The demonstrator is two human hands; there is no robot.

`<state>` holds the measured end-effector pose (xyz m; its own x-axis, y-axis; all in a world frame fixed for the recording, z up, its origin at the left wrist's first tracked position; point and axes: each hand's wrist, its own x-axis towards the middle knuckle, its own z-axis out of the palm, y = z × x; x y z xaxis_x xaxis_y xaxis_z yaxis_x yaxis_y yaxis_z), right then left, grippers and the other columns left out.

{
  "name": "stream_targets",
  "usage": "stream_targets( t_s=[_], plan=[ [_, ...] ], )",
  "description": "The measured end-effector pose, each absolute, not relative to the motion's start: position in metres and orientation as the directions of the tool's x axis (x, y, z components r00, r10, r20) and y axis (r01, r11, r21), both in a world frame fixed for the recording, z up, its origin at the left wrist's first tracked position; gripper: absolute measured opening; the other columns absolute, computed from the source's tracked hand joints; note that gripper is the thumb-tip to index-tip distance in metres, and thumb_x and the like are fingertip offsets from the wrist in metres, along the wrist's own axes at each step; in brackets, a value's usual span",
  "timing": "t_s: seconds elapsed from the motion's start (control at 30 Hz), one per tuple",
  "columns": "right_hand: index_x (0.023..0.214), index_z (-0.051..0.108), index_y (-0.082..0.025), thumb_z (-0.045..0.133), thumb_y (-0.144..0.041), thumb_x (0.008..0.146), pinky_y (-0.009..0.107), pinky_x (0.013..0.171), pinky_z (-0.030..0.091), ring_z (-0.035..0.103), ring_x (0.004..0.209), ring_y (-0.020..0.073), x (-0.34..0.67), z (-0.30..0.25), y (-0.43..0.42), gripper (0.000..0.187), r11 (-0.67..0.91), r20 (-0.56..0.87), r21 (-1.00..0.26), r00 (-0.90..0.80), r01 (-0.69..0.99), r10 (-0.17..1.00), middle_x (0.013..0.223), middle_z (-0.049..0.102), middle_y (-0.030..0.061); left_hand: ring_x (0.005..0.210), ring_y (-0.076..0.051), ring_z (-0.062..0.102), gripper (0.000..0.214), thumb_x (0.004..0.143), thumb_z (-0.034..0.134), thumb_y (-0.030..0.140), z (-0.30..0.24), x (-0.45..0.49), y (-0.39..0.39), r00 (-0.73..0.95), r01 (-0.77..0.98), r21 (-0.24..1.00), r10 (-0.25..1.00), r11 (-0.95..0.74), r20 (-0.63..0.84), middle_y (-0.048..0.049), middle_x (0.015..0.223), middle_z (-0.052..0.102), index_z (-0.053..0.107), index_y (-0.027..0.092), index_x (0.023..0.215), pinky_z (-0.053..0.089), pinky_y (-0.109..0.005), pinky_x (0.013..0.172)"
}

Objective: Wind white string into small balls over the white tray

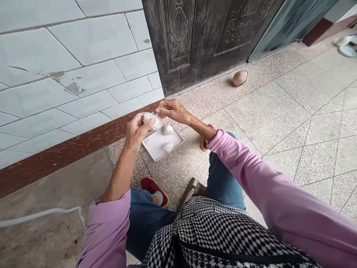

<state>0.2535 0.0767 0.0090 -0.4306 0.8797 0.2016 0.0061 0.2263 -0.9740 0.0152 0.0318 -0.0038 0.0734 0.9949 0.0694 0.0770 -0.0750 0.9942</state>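
Observation:
My left hand (pixel 136 131) is closed around a white, ridged piece of yarn work (pixel 153 121), its thumb pressed on the front. Beside it, my right hand (pixel 173 111) is pinched at the piece's upper right edge. What sits between those fingertips is too small to make out. Below both hands, a shallow white tray (pixel 154 148) lies on the floor. It holds a ball of white yarn (pixel 167 147) and a second white yarn bundle (pixel 168 129) near its far edge, with a thin strand running between them.
A tiled wall (pixel 92 70) and a dark carved door (pixel 195 44) stand ahead. On the speckled floor by the door lies a tan ball (pixel 240 78). A pale hose (pixel 52 211) crosses the concrete at left. My red shoes (pixel 153 188) flank the tray's near side.

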Motion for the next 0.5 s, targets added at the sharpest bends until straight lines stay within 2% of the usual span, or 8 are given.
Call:
stream_targets(
  t_s=[0.07,0.13,0.23,0.37,0.5],
  plan=[
    [0.090,0.062,-0.021,0.094,-0.059,0.126,0.022,0.066,0.044,0.053,0.073,0.0118,0.256,0.003,0.087,0.062,0.250,0.255,-0.966,-0.401,-0.066,0.880,0.077,0.061,-0.0038,0.094,-0.028,0.082,0.068,0.083,0.111,0.077,-0.001,0.017,0.027,0.136,0.021,1.000,0.991,-0.017,0.014,-0.0111,0.109,0.087,0.088,0.024,0.119,0.069,-0.035,0.072],
    [0.092,0.064,-0.020,0.092,-0.063,0.127,0.021,0.064,0.042,0.052,0.070,0.0107,0.257,0.000,0.090,0.063,0.256,0.271,-0.963,-0.373,-0.090,0.887,0.078,0.061,-0.0039,0.095,-0.029,0.083,0.072,0.082,0.112,0.081,0.002,0.018,0.024,0.170,-0.041,0.999,0.985,0.026,-0.018,-0.0126,0.112,0.088,0.090,0.023,0.118,0.070,-0.034,0.071],
    [0.091,0.063,-0.019,0.085,-0.052,0.133,0.020,0.061,0.038,0.046,0.068,0.0093,0.253,0.001,0.086,0.058,0.218,0.226,-0.974,-0.351,-0.063,0.909,0.075,0.058,-0.0056,0.100,-0.030,0.087,0.075,0.079,0.116,0.081,0.003,0.017,0.024,0.204,-0.122,0.991,0.978,0.054,-0.028,-0.0143,0.121,0.091,0.091,0.024,0.122,0.074,-0.035,0.072],
    [0.095,0.058,-0.022,0.070,-0.027,0.140,0.021,0.058,0.035,0.038,0.061,0.0079,0.244,0.005,0.073,0.047,0.075,0.076,-0.997,-0.409,-0.017,0.909,0.070,0.049,-0.0100,0.112,-0.035,0.090,0.070,0.083,0.118,0.069,0.001,0.014,0.026,0.240,-0.200,0.979,0.971,0.048,0.002,-0.0157,0.130,0.092,0.092,0.028,0.134,0.079,-0.041,0.079],
    [0.102,0.059,-0.023,0.065,-0.025,0.142,0.021,0.051,0.032,0.034,0.054,0.0083,0.237,0.006,0.068,0.041,-0.027,-0.012,-0.999,-0.441,-0.028,0.897,0.066,0.046,-0.0126,0.127,-0.039,0.091,0.074,0.078,0.121,0.055,0.002,0.014,0.025,0.246,-0.245,0.968,0.969,0.051,0.011,-0.0181,0.141,0.091,0.092,0.024,0.138,0.083,-0.048,0.095]
  ],
)
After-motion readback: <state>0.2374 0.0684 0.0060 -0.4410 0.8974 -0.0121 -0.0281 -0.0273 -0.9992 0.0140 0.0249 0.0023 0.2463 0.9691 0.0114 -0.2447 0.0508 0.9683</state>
